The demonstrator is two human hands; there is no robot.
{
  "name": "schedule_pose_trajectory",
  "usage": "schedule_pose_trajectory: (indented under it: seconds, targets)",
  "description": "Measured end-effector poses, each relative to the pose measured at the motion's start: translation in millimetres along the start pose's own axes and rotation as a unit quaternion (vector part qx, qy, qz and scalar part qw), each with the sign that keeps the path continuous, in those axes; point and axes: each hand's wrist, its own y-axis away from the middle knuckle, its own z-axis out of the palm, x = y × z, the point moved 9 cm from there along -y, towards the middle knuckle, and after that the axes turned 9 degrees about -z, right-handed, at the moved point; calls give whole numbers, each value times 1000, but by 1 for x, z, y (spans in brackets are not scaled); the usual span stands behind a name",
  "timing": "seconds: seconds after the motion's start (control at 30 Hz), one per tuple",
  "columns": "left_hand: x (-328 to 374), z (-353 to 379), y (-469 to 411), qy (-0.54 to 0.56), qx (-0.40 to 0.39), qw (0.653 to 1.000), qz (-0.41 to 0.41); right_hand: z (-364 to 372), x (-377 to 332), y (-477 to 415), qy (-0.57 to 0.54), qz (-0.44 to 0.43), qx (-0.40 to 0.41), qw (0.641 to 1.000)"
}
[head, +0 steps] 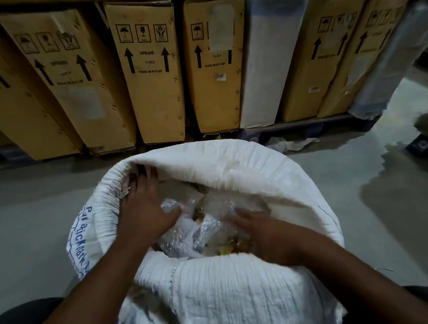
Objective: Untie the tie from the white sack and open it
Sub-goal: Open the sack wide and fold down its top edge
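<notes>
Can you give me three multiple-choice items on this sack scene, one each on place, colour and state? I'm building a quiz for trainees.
1. Where is the left hand?
A. on a cardboard box
B. inside the white sack's mouth, by its left rim
C. flat on the floor

2. What colour is the print on the sack?
A. blue
B. red
C. green

3. What state is the sack in?
A. tied shut
B. lying flat, folded
C. open, contents showing

Answers: 1 B, its fingers reach the rolled rim; 2 A, blue letters run down the left side; 3 C, bubble wrap shows between both hands, the right hand inside too.

Tall cardboard boxes (150, 73) stand on a dark pallet (306, 127) behind.
</notes>
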Motion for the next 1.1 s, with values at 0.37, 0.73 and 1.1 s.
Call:
schedule_pose_trajectory:
  seconds: [0.37, 0.73, 1.1]
  targets:
    - [-18, -48, -63, -36, 77, 996, 14, -108, 116, 44, -108, 127, 285, 944]
    - [-30, -9, -69, 6, 0, 1000, 6, -101, 157, 48, -91, 208, 240, 944]
    - [34, -7, 15, -3, -221, 968, 117, -61, 27, 32, -48, -9, 90, 995]
